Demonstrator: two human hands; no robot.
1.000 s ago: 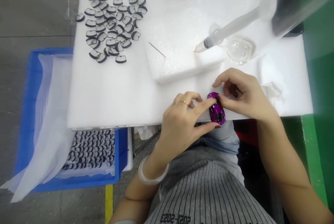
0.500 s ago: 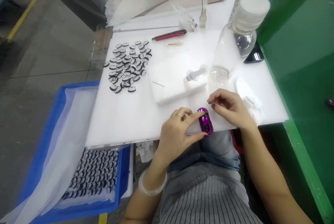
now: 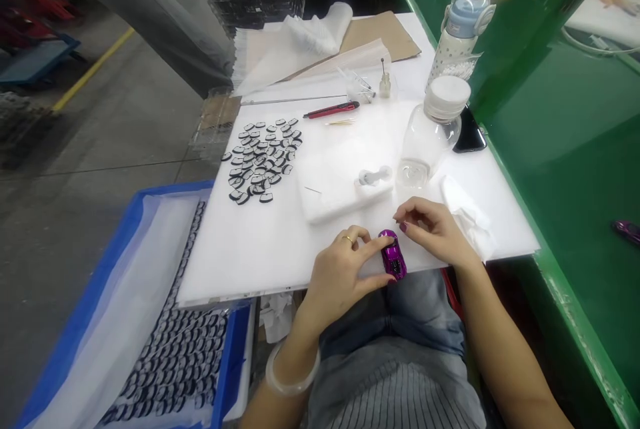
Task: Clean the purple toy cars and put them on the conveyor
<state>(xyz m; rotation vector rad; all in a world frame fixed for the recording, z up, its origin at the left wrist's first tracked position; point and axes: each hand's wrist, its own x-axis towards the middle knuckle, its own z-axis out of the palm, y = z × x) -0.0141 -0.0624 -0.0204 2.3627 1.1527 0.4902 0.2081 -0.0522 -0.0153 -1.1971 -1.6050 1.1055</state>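
Observation:
Near the front edge of the white table, a shiny purple toy car is gripped by my left hand, with the thumb at its near end and the index finger at its far end. My right hand is just to the right of the car, apart from it. Its thumb and index fingertips are brought close together; anything between them is too small to make out. Beyond the hands lies a white foam pad, carrying a thin needle and a small whitish clear piece.
Several small black-and-white parts lie spread at the table's left. A red cutter knife, a clear bottle, a phone and tissue surround the pad. A blue tray of similar parts stands lower left; a green ledge borders the right.
The view has tilted up, showing more of the table's far end and the drinking bottle. Both hands keep nearly the same pose, the left still on the purple car.

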